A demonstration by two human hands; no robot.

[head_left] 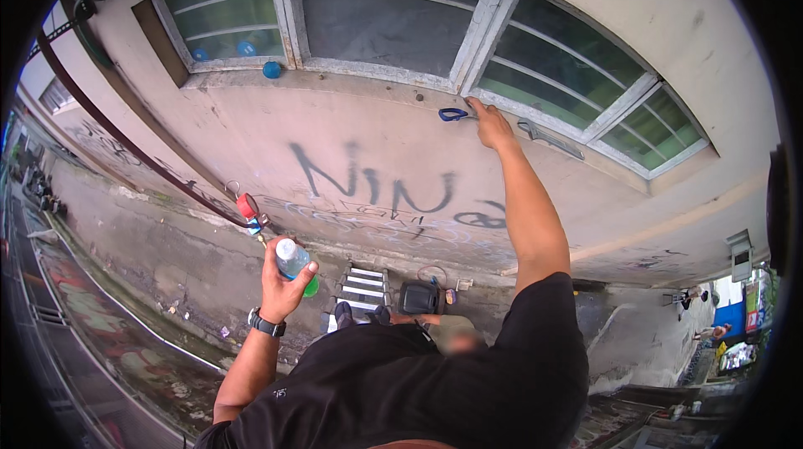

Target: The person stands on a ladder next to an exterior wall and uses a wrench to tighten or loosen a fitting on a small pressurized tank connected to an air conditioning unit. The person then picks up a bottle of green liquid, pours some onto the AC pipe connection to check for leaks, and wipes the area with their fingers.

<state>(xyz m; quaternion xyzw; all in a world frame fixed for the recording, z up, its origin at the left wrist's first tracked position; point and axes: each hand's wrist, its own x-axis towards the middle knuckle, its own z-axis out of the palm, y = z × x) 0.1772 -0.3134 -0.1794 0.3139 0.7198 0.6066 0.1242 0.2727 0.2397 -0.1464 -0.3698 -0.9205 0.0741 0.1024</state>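
My left hand (284, 286), with a dark watch at its wrist, is wrapped round a clear plastic bottle (293, 258) with a white cap. Something bright green (312, 286) shows just below the bottle; whether it belongs to it I cannot tell. Stretched up to the window ledge, my right hand (492, 125) has its fingers closed over blue-handled scissors (454, 114). The handles stick out to the left, while the blades are hidden by the hand. To its right on the ledge lies a grey hacksaw-like tool (548, 138).
A blue ball (272, 70) sits on the ledge under the barred windows (393, 22). Beneath me stand a stepladder (365, 286) and a dark bin-like box (420, 297); another person (456, 336) is beside them. A dark pipe (138, 148) with a red fitting (248, 205) runs at left.
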